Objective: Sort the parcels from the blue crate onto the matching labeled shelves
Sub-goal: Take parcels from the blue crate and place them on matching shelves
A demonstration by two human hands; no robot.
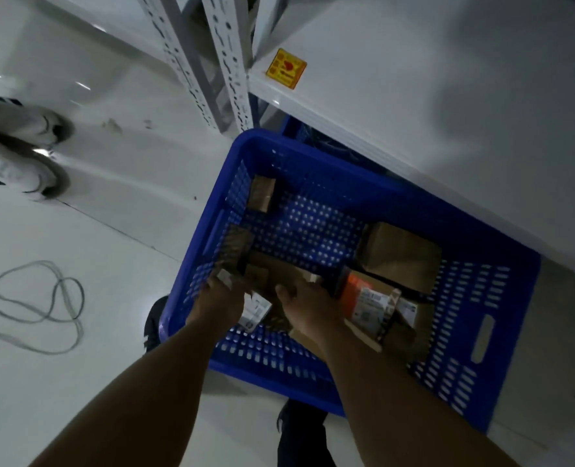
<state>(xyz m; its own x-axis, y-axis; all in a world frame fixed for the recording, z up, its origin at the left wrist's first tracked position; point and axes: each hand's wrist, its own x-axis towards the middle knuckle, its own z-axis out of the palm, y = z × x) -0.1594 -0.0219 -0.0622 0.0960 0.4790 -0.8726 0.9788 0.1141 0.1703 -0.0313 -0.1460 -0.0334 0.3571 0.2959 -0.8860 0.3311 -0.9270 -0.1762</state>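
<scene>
A blue perforated crate (495,332) stands on the floor, partly under a white shelf (414,79). Inside lie several brown cardboard parcels: a small one (262,193) at the far corner, a larger one (402,256) on the right, and one with an orange and white label (368,303). Both my hands reach into the crate. My left hand (223,298) and my right hand (308,306) grip the two ends of a brown parcel (272,274) with a white label near the crate's near-left wall.
White slotted shelf posts (227,62) rise beyond the crate. A yellow and red sticker (286,68) marks the shelf edge. A grey cable (40,298) loops on the white floor at left. Another person's white shoes (16,156) stand at far left.
</scene>
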